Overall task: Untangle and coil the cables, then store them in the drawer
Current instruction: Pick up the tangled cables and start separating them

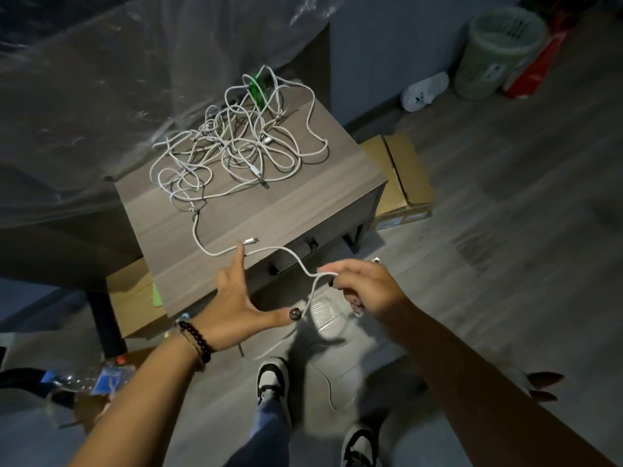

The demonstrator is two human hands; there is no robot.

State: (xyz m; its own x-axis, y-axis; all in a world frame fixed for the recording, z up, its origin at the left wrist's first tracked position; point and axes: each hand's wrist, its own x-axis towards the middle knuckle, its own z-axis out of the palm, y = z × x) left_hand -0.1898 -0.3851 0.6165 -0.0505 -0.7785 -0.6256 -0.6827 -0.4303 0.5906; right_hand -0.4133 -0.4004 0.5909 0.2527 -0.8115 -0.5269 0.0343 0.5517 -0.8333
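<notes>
Our forearms fill the bottom of the view, reaching toward the wooden nightstand (303, 203) with its closed drawer (296, 252) facing us. On its top lies the tangled heap of white cables (236, 143), bunched toward the far edge around a green object (258, 91) we cannot identify. One white cable (290, 254) leads out of the heap, runs off the near edge of the top and crosses to our hands, with a loose plug end (251, 240) lying close by on the wood.

Our left hand (239, 298) is spread wide, forefinger and thumb stretched apart like a frame, gripping nothing. Our right hand (364, 291) pinches a folded bend of that cable between curled fingers, and a tail drops from it toward the floor.

We judge that we are at the coiling step for a first cable, still joined to the heap. Next we need to wrap the strand around the spread left hand while drawing slack gently, so that the knots do not tighten.
</notes>
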